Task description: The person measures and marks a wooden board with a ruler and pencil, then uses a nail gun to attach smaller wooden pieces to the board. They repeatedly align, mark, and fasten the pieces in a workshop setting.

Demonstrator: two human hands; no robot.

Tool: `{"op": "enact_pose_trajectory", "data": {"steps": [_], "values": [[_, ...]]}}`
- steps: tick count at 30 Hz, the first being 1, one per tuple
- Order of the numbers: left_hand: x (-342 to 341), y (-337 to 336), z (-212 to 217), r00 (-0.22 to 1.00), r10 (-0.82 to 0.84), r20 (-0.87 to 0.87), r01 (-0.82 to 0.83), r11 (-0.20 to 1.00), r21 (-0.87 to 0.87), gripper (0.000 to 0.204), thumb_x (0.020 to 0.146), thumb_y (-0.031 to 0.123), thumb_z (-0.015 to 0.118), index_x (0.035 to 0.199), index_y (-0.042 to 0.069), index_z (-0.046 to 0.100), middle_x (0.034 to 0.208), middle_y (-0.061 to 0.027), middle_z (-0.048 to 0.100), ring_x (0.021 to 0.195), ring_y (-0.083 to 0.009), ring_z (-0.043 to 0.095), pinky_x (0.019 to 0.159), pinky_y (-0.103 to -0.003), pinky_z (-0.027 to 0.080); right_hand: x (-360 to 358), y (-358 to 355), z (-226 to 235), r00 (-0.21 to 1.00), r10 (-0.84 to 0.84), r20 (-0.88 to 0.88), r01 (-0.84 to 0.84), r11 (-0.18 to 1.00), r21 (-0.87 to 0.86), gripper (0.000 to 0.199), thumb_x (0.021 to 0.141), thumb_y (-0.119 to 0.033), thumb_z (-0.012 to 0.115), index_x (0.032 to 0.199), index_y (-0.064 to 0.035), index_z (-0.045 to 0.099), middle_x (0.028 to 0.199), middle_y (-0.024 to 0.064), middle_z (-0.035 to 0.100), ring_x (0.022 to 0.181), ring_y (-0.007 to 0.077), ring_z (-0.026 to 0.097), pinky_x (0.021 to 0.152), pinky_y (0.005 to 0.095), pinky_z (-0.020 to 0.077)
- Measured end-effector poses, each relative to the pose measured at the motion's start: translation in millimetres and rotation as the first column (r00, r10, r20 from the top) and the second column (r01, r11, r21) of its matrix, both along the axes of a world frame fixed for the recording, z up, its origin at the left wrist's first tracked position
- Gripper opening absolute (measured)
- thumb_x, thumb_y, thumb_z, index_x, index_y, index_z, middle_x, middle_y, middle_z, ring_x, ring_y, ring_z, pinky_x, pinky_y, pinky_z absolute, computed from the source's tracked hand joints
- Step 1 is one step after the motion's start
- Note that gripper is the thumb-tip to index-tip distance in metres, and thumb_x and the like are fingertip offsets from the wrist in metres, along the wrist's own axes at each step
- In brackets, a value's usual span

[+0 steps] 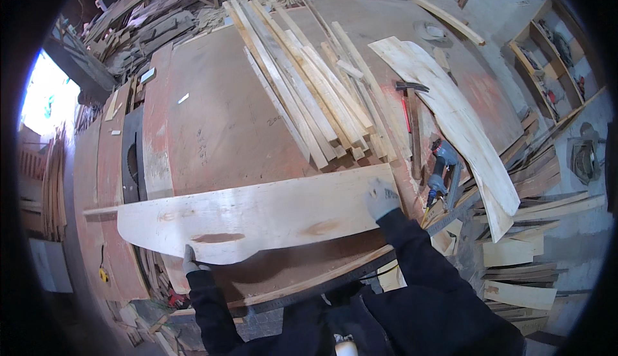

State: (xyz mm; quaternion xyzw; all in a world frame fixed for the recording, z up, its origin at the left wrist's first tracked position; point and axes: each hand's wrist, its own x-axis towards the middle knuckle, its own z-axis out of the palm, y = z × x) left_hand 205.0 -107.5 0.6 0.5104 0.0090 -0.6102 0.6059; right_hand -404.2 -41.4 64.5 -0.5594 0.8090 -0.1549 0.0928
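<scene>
A long pale plywood panel [283,208] with a wavy near edge and a rounded left end stretches across the near side of the workbench. My left hand [191,261] is closed on its near edge, toward the left; part of the fingers is hidden under the wood. At the right end, my right hand [381,200] lies flat on the panel's face, its fingers slightly blurred. A shadow falls on the bench beneath the near edge. Behind the panel's left end, a thin wooden strip [101,212] sticks out.
Wooden strips [315,92] are heaped on the reddish-brown bench [219,111]. To the right lie a hammer [415,118], a blue nail gun [441,169] and another curved panel [457,124]. A saw blade [132,166] shows in a slot at left. Offcuts [521,291] are stacked at lower right.
</scene>
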Motion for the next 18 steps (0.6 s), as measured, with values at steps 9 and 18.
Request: {"op": "enact_pose_trajectory", "data": {"steps": [9,18], "values": [[-27.1,62.6,-4.4,1.0,0.002,-0.021,-0.002,1.0,-0.006,0.038,0.097,0.02,0.063,0.131,0.005,0.057,0.124,-0.0125,0.065,0.111,-0.0291,0.064,0.097,-0.047,0.054,-63.8,-141.6,-7.0,0.987,-0.153,-0.058,0.141,0.976,-0.166,0.046,0.085,-0.031,0.06,0.122,-0.0046,0.056,0.118,0.0202,0.063,0.113,0.0388,0.057,0.097,0.0488,0.0445],[-45.1,132.9,6.5,0.994,0.075,-0.074,-0.071,0.996,0.054,0.035,0.098,0.016,0.061,0.132,0.008,0.056,0.127,-0.0124,0.063,0.116,-0.0314,0.061,0.095,-0.053,0.054,-82.4,-189.1,-16.8,0.943,-0.173,-0.283,0.194,0.98,0.049,0.052,0.083,-0.041,0.068,0.12,-0.0067,0.059,0.12,0.0167,0.064,0.116,0.0338,0.057,0.096,0.0465,0.0455]]}}
